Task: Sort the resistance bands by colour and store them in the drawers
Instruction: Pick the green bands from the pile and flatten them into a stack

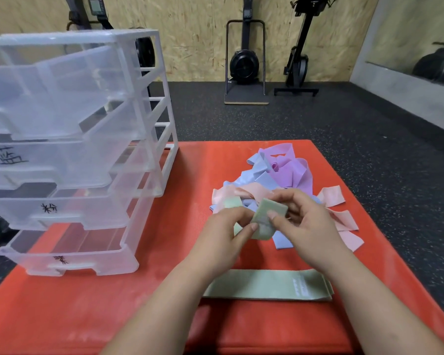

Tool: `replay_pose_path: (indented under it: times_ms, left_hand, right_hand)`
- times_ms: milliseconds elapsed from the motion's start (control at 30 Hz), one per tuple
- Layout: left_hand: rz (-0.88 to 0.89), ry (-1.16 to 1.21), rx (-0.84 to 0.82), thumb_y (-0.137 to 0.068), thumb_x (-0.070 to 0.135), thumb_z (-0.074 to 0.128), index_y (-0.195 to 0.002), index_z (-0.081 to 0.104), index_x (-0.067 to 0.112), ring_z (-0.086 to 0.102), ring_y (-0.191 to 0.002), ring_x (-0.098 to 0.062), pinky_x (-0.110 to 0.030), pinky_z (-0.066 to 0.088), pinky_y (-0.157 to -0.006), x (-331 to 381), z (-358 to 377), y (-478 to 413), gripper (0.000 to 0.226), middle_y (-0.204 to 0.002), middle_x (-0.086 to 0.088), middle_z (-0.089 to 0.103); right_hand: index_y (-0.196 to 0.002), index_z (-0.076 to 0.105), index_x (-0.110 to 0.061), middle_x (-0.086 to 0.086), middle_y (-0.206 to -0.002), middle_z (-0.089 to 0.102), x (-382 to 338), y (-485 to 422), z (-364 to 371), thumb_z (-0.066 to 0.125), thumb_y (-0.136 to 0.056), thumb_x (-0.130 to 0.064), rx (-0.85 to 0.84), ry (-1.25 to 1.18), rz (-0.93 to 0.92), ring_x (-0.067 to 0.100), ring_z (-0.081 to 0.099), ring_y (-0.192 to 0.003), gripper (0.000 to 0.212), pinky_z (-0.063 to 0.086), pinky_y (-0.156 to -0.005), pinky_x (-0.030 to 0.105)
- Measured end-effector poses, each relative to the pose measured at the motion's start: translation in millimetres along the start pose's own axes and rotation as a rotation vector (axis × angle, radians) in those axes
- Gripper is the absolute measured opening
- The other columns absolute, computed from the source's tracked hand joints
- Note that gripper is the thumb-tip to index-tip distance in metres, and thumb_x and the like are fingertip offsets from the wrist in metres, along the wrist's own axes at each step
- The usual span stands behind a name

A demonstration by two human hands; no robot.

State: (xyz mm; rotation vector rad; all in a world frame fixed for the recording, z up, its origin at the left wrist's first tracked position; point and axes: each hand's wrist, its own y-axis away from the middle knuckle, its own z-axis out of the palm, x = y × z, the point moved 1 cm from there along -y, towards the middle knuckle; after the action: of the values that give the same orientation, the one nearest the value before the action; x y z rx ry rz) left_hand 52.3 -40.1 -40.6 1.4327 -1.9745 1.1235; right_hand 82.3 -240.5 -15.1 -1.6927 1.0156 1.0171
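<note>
Head view: we see a folded green band (266,215) pinched between both hands just above the near edge of the pile of bands (272,180). The left hand (228,237) grips its lower end with thumb and fingers, and the right hand (305,226) pinches its upper fold. A second green band (267,285) lies flat on the red mat (100,303), close to us and apart from the pile.

We think the main risk is a snag. The held band's lower part sits against a blue band (282,242), and another green end (231,202) pokes out among the pink bands (344,219). We cannot tell whether that end belongs to the held band. If it does, a quick pull could drag blue or pink bands along and scatter the pile toward the mat's edge, or stretch the band so that it slips from the pinch and snaps back.

The next risk is misfiling. The clear drawer unit (69,149) stands on the mat to the left with its drawers pulled out in steps. Their handwritten labels are hard for us to read, so green could land in the wrong drawer.
</note>
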Motion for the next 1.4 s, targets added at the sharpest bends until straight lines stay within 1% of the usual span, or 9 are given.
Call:
replay_pose_path:
  times_ms: [133,300,433,533,633,833,1067,1200,1400]
  left_hand:
    - [-0.004,0.025,-0.066,-0.099,0.03,0.073,-0.095,0.065,0.039,0.063,-0.088,-0.007,-0.018,0.044,-0.075,1.6,0.7,0.8,0.013,-0.091,0.017,0.069]
    - [-0.035,-0.123,-0.082,-0.092,0.03,0.079,-0.085,0.058,0.025,0.039,-0.063,-0.008,-0.027,0.032,-0.058,-17.1,-3.2,-0.7,0.023,-0.07,0.012,0.052]
    - [-0.064,-0.247,-0.018,-0.091,0.034,0.08,-0.091,0.063,0.025,0.049,-0.065,-0.015,-0.038,0.045,-0.066,-30.9,-19.5,-4.7,0.019,-0.074,0.004,0.061]
    - [-0.116,-0.248,0.027,-0.09,0.032,0.082,-0.092,0.069,0.029,0.057,-0.067,-0.011,-0.034,0.047,-0.066,-38.3,-33.5,-4.7,0.013,-0.072,0.009,0.066]
    - [-0.145,-0.265,0.056,-0.09,0.032,0.081,-0.091,0.071,0.03,0.057,-0.066,-0.009,-0.026,0.041,-0.059,-41.8,-44.4,-2.3,0.01,-0.067,0.011,0.063]
    - [-0.305,-0.05,0.113,-0.09,0.023,0.083,-0.093,0.078,0.028,0.069,-0.071,-0.012,-0.031,0.056,-0.07,-40.3,-61.6,7.9,0.008,-0.079,0.006,0.075]
    - [-0.396,0.246,0.222,-0.092,0.004,0.08,-0.104,0.077,0.016,0.059,-0.062,-0.011,-0.024,0.054,-0.063,-31.6,-76.7,34.8,0.017,-0.08,-0.004,0.063]
    - [-0.408,0.24,0.288,-0.089,0.004,0.083,-0.103,0.075,0.018,0.061,-0.065,-0.011,-0.029,0.055,-0.066,-32.4,-81.4,52.1,0.022,-0.079,-0.001,0.065]
    - [-0.423,0.046,0.308,-0.083,0.013,0.085,-0.098,0.076,0.027,0.068,-0.072,-0.014,-0.04,0.064,-0.075,-33.3,-80.9,76.1,0.023,-0.086,-0.001,0.073]
  right_hand:
    - [-0.092,0.075,-0.027,0.0,-0.083,0.073,-4.3,3.0,-2.2,0.083,-0.086,-0.021,-0.004,0.253,-0.053,0.027,0.069,-0.076,0.012,0.058,-0.072,0.05]
    - [-0.09,0.077,-0.024,-0.003,-0.09,0.077,-16.1,-0.9,-7.2,0.084,-0.085,-0.006,0.146,0.028,-0.083,0.017,0.072,-0.084,0.019,0.06,-0.077,0.034]
    - [-0.094,0.076,-0.016,0.005,-0.088,0.078,-4.7,-4.4,-28.9,0.083,-0.087,-0.008,0.349,-0.131,-0.015,0.016,0.072,-0.08,0.012,0.06,-0.077,0.036]
    - [-0.095,0.076,-0.016,0.014,-0.093,0.078,7.6,-4.9,-46.4,0.082,-0.089,-0.014,0.478,-0.201,0.057,0.024,0.074,-0.084,0.009,0.062,-0.078,0.041]
    - [-0.095,0.075,-0.011,0.016,-0.093,0.078,16.8,-3.6,-57.2,0.079,-0.091,-0.01,0.529,-0.29,0.166,0.023,0.076,-0.08,0.006,0.065,-0.072,0.035]
    - [-0.106,0.071,-0.002,0.01,-0.092,0.078,34.0,6.2,-59.7,0.076,-0.093,-0.004,0.478,-0.334,0.347,0.009,0.075,-0.069,0.014,0.059,-0.06,0.018]
    - [-0.102,0.075,-0.005,0.011,-0.089,0.077,36.1,30.3,-67.3,0.08,-0.09,-0.011,0.371,-0.145,0.4,0.013,0.065,-0.068,0.015,0.058,-0.058,0.024]
    - [-0.102,0.075,-0.002,0.011,-0.086,0.074,34.1,46.3,-68.9,0.081,-0.089,-0.011,0.341,-0.083,0.385,0.016,0.062,-0.069,0.017,0.053,-0.06,0.025]
    - [-0.102,0.076,-0.007,0.011,-0.086,0.074,24.3,69.7,-68.8,0.08,-0.087,-0.001,0.237,-0.053,0.413,0.02,0.067,-0.074,0.017,0.062,-0.063,0.022]
